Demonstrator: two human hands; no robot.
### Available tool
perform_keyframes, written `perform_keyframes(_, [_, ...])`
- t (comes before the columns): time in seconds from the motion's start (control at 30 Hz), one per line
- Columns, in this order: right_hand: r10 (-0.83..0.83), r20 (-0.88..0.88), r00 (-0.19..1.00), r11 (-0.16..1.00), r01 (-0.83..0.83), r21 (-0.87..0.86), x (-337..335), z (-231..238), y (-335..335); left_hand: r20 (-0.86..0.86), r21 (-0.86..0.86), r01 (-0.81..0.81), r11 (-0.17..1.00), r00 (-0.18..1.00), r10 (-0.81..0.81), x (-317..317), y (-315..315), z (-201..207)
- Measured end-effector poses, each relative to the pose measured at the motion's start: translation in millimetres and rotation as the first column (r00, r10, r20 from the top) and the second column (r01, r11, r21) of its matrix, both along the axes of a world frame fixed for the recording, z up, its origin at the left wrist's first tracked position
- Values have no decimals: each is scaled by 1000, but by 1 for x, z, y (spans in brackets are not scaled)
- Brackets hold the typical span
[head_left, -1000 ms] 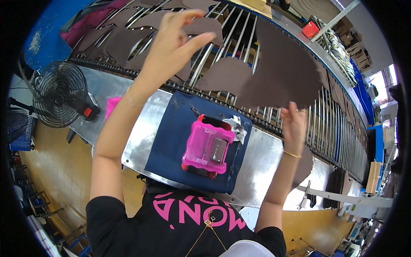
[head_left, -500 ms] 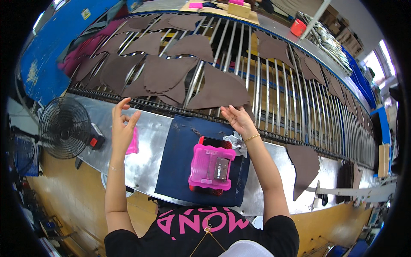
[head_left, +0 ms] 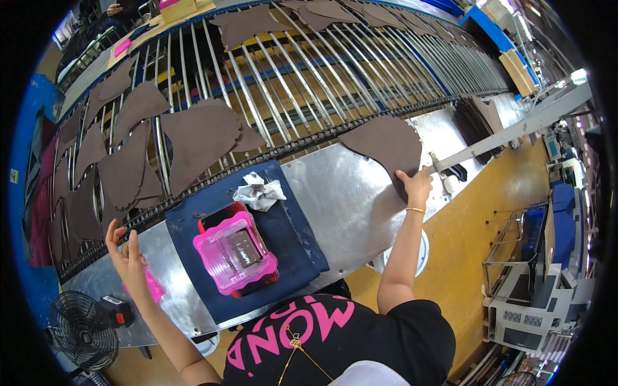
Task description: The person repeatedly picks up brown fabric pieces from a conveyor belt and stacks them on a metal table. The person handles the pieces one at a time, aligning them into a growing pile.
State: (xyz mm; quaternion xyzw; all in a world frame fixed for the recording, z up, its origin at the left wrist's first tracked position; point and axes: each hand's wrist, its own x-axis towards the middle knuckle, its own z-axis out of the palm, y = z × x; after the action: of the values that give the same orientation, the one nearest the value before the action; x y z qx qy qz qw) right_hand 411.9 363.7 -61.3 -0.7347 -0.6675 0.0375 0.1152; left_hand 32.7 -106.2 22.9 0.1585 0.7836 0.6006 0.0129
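Observation:
My right hand [head_left: 417,185], a gold bracelet on its wrist, grips the near tip of a flat brown cut piece [head_left: 385,145] with a wavy edge. That piece lies on the metal table to the right, its tip seeming a little raised. My left hand [head_left: 129,254] hovers over the table's left part with fingers apart, holding nothing, near a pink item [head_left: 153,285]. Between my hands, a pink plastic scalloped frame [head_left: 215,257] with a dark block [head_left: 243,249] in it rests over a red-and-black base on a dark blue mat [head_left: 296,248]. Crumpled white tissue [head_left: 259,193] lies on the mat.
Beyond the table runs a conveyor of metal rods [head_left: 283,83] bearing several brown pieces [head_left: 205,138]. A black fan [head_left: 85,331] stands at the left. A pale metal arm [head_left: 515,125] crosses at the right, near stacked dark pieces [head_left: 476,125]. Far left, another person's hand [head_left: 114,9] shows.
The view has turned to the right. My right hand has gone from a brown piece at the conveyor's edge to the one on the table. My left hand stays open over the table.

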Motion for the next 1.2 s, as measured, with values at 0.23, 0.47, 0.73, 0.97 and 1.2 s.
perform_keyframes(0.23, [364,-182,913,930,-347,119,18,0,8,31,-51,82,995,996,-81,18,33,30])
perform_keyframes(0.47, [690,-545,476,717,-553,424,-83,125,-68,-127,-61,221,973,966,-227,23,43,56])
perform_keyframes(0.73, [697,-690,-195,363,-735,573,-183,154,-195,15,95,272,957,961,-275,35,17,94])
perform_keyframes(0.97, [626,-722,-295,-14,-930,368,-201,123,-223,-105,-11,-39,999,994,38,48,-68,109])
perform_keyframes(1.2, [847,-342,-408,-227,-858,462,-188,124,-213,-135,-119,98,988,984,-114,56,-74,88])
